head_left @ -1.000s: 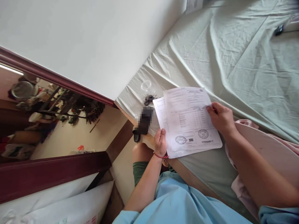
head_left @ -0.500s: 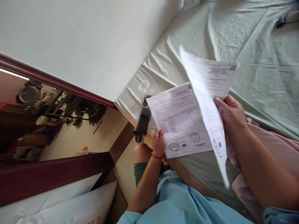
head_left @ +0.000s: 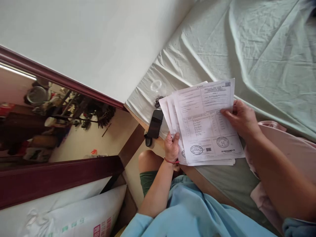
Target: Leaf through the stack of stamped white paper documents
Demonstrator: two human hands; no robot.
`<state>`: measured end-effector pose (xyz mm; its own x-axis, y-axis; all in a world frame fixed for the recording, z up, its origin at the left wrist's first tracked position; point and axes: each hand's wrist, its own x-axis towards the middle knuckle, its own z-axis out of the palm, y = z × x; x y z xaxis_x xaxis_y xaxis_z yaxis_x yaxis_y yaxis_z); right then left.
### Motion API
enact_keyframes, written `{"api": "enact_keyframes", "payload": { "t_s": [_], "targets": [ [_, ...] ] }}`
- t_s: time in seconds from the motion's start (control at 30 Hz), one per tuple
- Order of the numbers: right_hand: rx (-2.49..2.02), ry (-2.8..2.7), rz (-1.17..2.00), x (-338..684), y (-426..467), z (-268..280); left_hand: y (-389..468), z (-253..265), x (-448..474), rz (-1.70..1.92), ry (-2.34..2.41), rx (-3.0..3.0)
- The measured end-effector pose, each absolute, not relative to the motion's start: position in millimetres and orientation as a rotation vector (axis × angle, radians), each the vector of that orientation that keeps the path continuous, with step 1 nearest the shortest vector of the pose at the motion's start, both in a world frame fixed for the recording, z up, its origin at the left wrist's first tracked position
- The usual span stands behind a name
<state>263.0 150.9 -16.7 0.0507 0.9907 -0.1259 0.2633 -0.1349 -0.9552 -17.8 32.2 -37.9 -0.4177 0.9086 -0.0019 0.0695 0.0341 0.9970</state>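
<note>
Several printed sheets of paper [head_left: 209,121] lie fanned over one another in front of me, with stamped ovals and circles near their lower edges. My left hand [head_left: 171,144], with a red string at its wrist, grips the lower left edges of the stack, thumb on top. At the right edge of the uppermost sheet, my right hand [head_left: 243,118] pinches the paper between its thumb and fingers. Its fingertips are hidden behind the sheet. A black phone [head_left: 155,123] lies just left of the papers.
A clear plastic container [head_left: 156,86] and a small dark bunched item [head_left: 158,101] sit on the pale green bedsheet [head_left: 209,49]. Pink cloth [head_left: 283,148] lies under my right forearm. White sacks [head_left: 81,214] stand at lower left, beside a dark red frame [head_left: 61,177].
The sheet that my right hand held lifted and folded has come down flat on top of the others, moving left. The view has shifted slightly.
</note>
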Motion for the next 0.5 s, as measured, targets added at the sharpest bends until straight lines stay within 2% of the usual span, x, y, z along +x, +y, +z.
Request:
{"api": "enact_keyframes", "payload": {
  "t_s": [0.17, 0.5],
  "targets": [
    [-1.541, -1.369, 1.218, 262, 148, -8, 30, -39, -16, 1.472, 1.571, 0.985],
    [-1.61, -1.425, 0.822, 262, 152, -19, 27, -36, -18, 1.451, 1.623, 0.94]
  ]
}}
